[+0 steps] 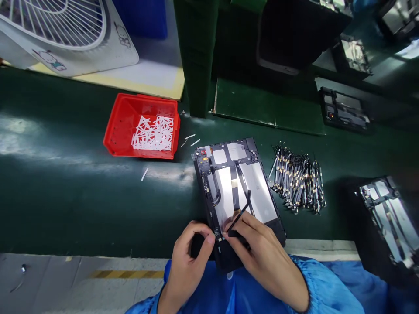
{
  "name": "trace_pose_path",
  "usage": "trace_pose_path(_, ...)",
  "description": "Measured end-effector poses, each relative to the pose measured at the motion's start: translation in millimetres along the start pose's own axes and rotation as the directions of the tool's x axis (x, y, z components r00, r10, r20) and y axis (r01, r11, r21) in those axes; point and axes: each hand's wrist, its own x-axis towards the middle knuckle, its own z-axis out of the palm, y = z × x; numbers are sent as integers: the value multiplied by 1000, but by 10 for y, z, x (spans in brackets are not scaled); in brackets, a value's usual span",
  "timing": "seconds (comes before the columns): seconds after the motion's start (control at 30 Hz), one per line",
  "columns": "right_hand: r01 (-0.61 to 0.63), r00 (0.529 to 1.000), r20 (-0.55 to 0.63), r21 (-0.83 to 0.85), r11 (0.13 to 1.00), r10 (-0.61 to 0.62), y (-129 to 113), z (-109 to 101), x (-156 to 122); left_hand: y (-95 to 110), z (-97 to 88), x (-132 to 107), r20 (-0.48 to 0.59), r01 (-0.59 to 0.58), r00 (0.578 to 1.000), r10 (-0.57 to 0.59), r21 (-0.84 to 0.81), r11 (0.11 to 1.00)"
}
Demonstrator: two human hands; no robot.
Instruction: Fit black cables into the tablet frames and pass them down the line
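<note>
An opened tablet (225, 187) lies tilted at the table's front edge, its inner side up, showing silver panels and black cables. My right hand (262, 246) rests over its lower part and pinches a thin black flex cable (240, 214) that sticks up from the fingers. At the tablet's lower left edge is my left hand (193, 253), thumb and forefinger closed together; whatever lies between those tips is too small to make out. A heap of similar flex cables (296, 179) sits just right of the tablet.
A red bin (119, 126) holds many white strips (153, 135); a few loose strips (195, 142) lie nearby. More opened tablets (389, 213) stand on the right, one (345, 109) farther back. A green post (198, 56) rises behind, and a white fan (75, 26) stands back left.
</note>
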Motion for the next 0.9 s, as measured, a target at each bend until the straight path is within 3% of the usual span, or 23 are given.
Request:
trace_pose_path(0.37,-7,997,-77,-34,999,4,7,163,-10,28,6,22,-29,-9,1000,10,22,1000)
trace_pose_path(0.9,1,993,-116,-44,999,-6,-4,185,-14,1,16,1,-42,-43,998,47,85,995)
